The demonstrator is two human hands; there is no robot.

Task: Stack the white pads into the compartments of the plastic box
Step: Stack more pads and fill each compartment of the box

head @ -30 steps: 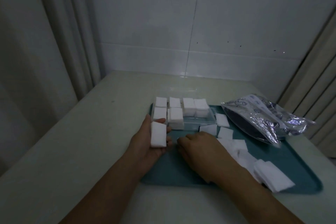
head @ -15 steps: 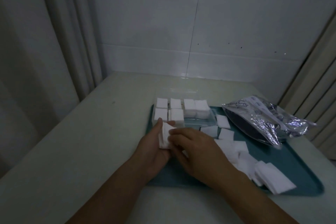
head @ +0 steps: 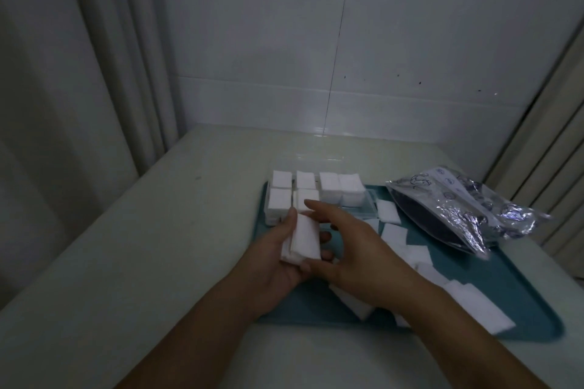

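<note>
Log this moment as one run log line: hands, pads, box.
left hand: holds pad stack | right hand: open beside stack | plastic box: near-right compartments unfilled | loose pads: on tray

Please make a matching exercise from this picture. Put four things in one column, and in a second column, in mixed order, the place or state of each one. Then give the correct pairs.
Things:
1. small stack of white pads
2. plastic box
3. silver foil bag
4. loose white pads

Places or states:
A. lying flat on the right part of the teal tray
B. held in the left hand
C. at the far left of the tray, several compartments filled
D. crumpled, at the far right of the tray

Pairs: 1-B, 2-C, 3-D, 4-A
</note>
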